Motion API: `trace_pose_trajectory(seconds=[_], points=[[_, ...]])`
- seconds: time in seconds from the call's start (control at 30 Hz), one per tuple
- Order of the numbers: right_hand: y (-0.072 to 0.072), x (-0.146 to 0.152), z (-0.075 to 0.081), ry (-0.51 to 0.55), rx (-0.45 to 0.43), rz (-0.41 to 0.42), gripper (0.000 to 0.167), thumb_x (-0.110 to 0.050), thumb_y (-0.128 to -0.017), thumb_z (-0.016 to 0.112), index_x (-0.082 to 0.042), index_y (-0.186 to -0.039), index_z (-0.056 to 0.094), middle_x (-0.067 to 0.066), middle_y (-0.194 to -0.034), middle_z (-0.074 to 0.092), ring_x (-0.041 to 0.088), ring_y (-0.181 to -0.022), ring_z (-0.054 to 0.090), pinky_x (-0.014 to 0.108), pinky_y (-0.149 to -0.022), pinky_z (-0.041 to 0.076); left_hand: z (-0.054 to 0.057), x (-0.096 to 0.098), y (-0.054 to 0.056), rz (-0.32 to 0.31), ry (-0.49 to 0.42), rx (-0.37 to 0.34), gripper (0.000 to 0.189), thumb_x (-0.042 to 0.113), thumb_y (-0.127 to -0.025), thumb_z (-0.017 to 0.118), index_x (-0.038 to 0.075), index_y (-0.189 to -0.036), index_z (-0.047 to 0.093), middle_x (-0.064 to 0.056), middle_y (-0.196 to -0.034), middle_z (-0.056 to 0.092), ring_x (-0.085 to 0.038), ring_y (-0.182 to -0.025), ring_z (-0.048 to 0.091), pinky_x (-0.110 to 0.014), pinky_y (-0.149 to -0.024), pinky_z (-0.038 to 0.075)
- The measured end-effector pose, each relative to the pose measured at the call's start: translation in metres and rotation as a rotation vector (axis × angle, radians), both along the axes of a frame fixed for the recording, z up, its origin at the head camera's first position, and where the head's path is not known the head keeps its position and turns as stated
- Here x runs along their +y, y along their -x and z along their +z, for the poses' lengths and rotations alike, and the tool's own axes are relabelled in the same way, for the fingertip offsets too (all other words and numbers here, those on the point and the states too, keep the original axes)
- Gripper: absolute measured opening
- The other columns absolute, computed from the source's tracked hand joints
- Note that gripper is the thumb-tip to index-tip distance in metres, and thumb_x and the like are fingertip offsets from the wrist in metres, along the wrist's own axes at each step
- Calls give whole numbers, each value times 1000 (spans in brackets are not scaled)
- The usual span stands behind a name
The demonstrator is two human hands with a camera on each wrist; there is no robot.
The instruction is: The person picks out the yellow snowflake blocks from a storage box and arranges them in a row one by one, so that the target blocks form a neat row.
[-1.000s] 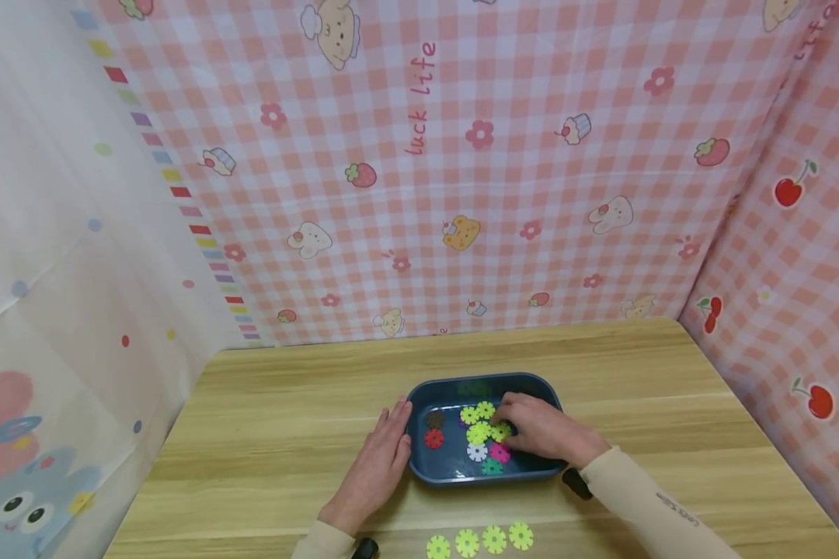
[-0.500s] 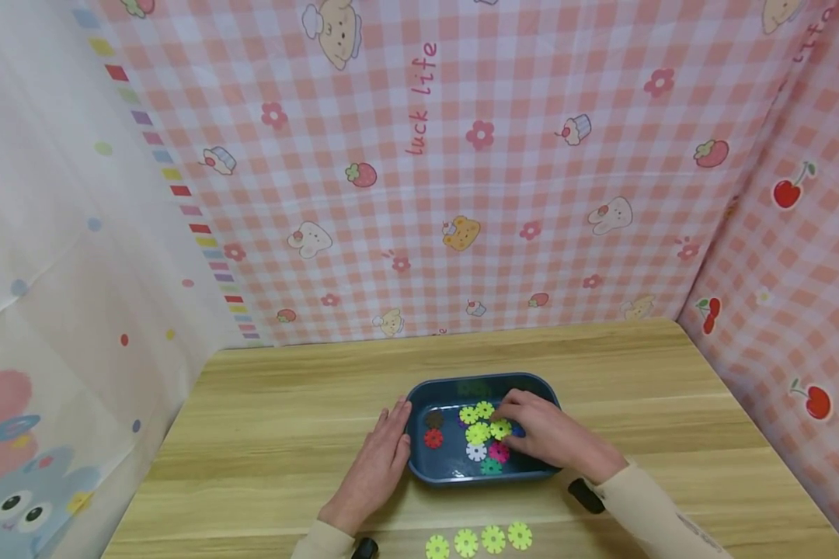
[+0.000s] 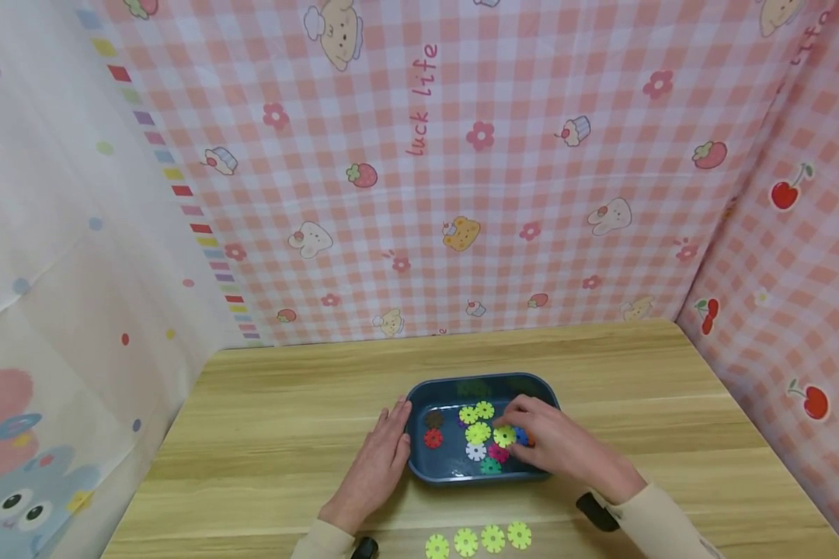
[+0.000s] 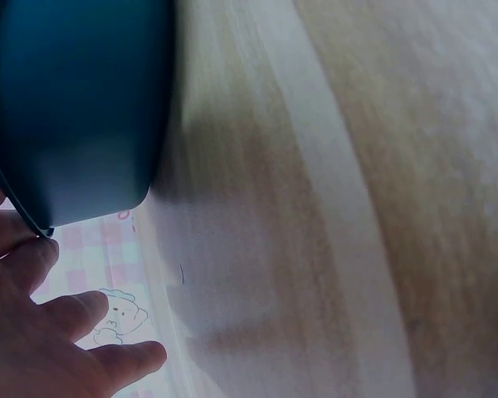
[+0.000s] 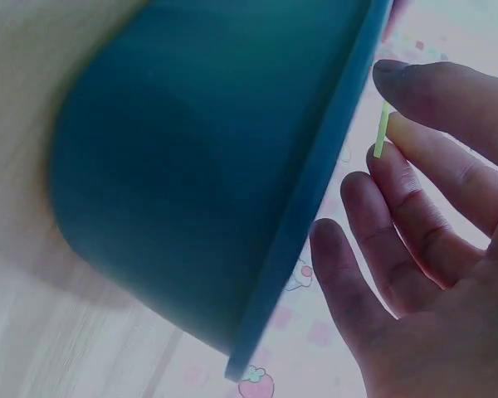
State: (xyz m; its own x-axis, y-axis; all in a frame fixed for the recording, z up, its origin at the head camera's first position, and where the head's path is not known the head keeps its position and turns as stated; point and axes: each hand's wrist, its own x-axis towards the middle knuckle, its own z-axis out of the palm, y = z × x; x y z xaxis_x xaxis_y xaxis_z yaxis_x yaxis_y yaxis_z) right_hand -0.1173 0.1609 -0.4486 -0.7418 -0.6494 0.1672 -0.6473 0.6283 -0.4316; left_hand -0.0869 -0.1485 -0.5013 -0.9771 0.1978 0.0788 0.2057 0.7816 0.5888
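Note:
My right hand [image 3: 552,436] pinches a yellow-green snowflake disc [image 3: 504,436] between thumb and fingers, over the right half of a dark blue plastic basin [image 3: 454,481]. In the right wrist view the disc [image 5: 383,131] shows edge-on at the fingertips, above the basin's rim. Under and around the hand lie more snowflake discs: yellow-green ones [image 3: 478,433], a white one [image 3: 475,451], a magenta one [image 3: 498,453], a green one [image 3: 490,466] and a blue one [image 3: 520,436]. My left hand [image 3: 377,462] rests its extended fingers against the basin's left side.
A row of several yellow-green discs [image 3: 465,542] lies on the wooden table [image 3: 287,435] in front of the basin. Red [image 3: 433,439] and brown [image 3: 434,419] discs lie at the basin's left. Patterned cloth [image 3: 419,194] hangs behind the table and at both sides.
My right hand has lifted the yellow-green disc off the others and drawn it slightly right and toward me, uncovering the blue disc. The left hand stays put.

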Motion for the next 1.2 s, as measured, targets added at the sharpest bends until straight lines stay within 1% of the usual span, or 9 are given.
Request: trace_pose_trajectory(seconds=[0.17, 0.3, 0.43, 0.57, 0.67, 0.77, 0.93, 1.03, 1.2], points=[[-7, 3, 1, 12, 3, 1, 29, -12, -91, 81, -10, -119, 76, -5, -112, 61, 13, -101, 57, 32, -84, 56, 0, 0, 0, -5, -1, 12, 52, 22, -111, 45, 7, -161, 38, -10, -168, 32, -42, -152, 29, -70, -114, 31], [-12, 6, 3, 26, 17, 12, 28, -11, -90, 81, -12, -118, 76, -5, -110, 60, 13, -97, 55, 29, -77, 54, 0, 0, 0, -6, 1, 14, 52, 23, -111, 46, 7, -161, 38, -10, -168, 32, -42, -152, 29, -70, -114, 31], [-16, 7, 5, 40, 23, 15, 28, -10, -89, 82, -12, -117, 77, -6, -107, 59, 13, -93, 54, 27, -73, 50, 0, 0, 0, -7, -1, 15, 52, 23, -111, 46, 7, -161, 38, -9, -168, 32, -42, -152, 29, -70, -114, 31], [-21, 8, 6, 27, 16, -3, 29, -12, -88, 83, -12, -116, 77, -5, -109, 60, 13, -94, 55, 30, -76, 54, 1, 0, 0, -8, 0, 14, 52, 23, -111, 46, 7, -161, 38, -9, -168, 31, -42, -152, 29, -70, -114, 31], [-25, 8, 6, 17, 17, -19, 30, -14, -87, 84, -14, -117, 77, -4, -111, 61, 13, -97, 56, 34, -81, 57, 1, -1, 0, -8, 0, 13, 52, 23, -111, 46, 7, -161, 38, -9, -168, 31, -42, -152, 29, -70, -114, 31], [-28, 9, 6, 14, 18, -30, 31, -15, -87, 85, -15, -117, 77, -3, -112, 63, 16, -100, 59, 37, -84, 58, 0, -1, 0, -9, -1, 16, 52, 22, -111, 46, 7, -160, 38, -10, -168, 32, -42, -152, 30, -70, -114, 31], [-33, 11, 5, 13, 5, -52, 31, -16, -87, 85, -15, -117, 77, -6, -112, 63, 12, -99, 58, 35, -84, 58, 0, 0, 0, -7, 3, 15, 52, 23, -111, 45, 7, -160, 38, -10, -168, 31, -42, -152, 29, -69, -115, 31], [-36, 13, 4, 31, 24, -39, 30, -16, -86, 86, -15, -115, 78, -6, -110, 63, 11, -98, 58, 35, -83, 57, -1, -1, 0, -8, 2, 16, 52, 22, -111, 45, 6, -160, 38, -10, -168, 31, -42, -152, 29, -69, -114, 31], [-41, 17, 0, 66, 66, -5, 29, -14, -83, 88, -16, -110, 77, -5, -111, 64, 13, -98, 59, 35, -82, 57, -1, -1, 0, -9, -3, 14, 52, 23, -112, 45, 7, -161, 37, -9, -168, 31, -42, -152, 28, -70, -114, 31]])
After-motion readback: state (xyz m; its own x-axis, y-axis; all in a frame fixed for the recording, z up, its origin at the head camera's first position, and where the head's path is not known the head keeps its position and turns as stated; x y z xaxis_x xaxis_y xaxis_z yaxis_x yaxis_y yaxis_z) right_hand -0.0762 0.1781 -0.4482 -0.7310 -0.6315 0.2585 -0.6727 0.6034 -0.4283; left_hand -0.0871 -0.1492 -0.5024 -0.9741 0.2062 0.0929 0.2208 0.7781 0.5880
